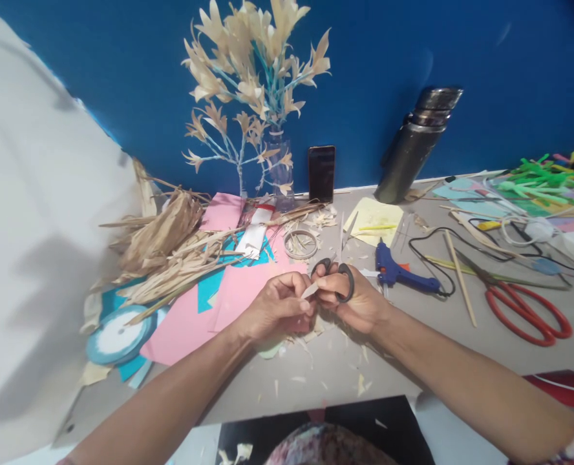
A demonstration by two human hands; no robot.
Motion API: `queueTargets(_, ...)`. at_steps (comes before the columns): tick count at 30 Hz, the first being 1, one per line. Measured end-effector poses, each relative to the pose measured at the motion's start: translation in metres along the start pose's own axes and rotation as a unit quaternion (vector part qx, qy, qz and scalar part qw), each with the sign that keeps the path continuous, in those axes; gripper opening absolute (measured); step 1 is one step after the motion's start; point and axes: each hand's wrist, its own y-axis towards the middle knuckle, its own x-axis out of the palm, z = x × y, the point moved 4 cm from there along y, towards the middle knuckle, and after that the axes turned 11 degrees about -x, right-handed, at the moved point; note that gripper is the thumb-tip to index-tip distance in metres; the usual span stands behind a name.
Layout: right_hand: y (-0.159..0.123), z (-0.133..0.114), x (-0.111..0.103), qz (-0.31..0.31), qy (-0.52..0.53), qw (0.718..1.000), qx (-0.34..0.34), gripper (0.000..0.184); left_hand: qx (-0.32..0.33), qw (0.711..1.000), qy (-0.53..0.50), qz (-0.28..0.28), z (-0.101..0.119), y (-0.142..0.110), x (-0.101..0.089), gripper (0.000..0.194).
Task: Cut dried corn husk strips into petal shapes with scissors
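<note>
As my left hand (pixel 278 305) pinches a pale strip (pixel 309 290) beside my right hand (pixel 359 302), whose fingers grasp black scissors (pixel 350 282), I see, beyond the fingertips, a clear bottle (pixel 280 173) holding pale flowers (pixel 253 35).

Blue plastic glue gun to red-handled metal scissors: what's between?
Head view: a pale wooden stick, plus parts of a black cable and a yellow-green strip, between glue gun and red-handled scissors.

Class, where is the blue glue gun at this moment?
In the head view, the blue glue gun lies right of centre, just below the yellow paper, up and to the right of the right hand.
</note>
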Motion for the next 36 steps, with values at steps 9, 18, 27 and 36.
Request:
queueTargets(9, -0.001, 0.001, 0.0, 0.001, -0.022, 1.0, -0.002, 0.019, -0.018, 0.999, 0.003, 0.043, -0.001, 0.001, 0.001, 0.024)
queueTargets(18, 0.002, 0.0, -0.001, -0.008, 0.018, 1.0, 0.001, 0.02, -0.033, 0.998, -0.026, -0.047, -0.001, -0.001, 0.0, 0.032)
queueTargets(27, 0.001, 0.003, -0.002, -0.009, 0.002, 1.0, 0.001, 0.02, -0.039, 0.999, -0.017, -0.019, 0.0, 0.001, -0.003, 0.021)
queueTargets(36, -0.003, -0.008, 0.001, 0.003, -0.168, 0.985, -0.046, 0.013, -0.032, 0.998, 0.017, 0.053, 0.013, -0.001, -0.006, 0.029)
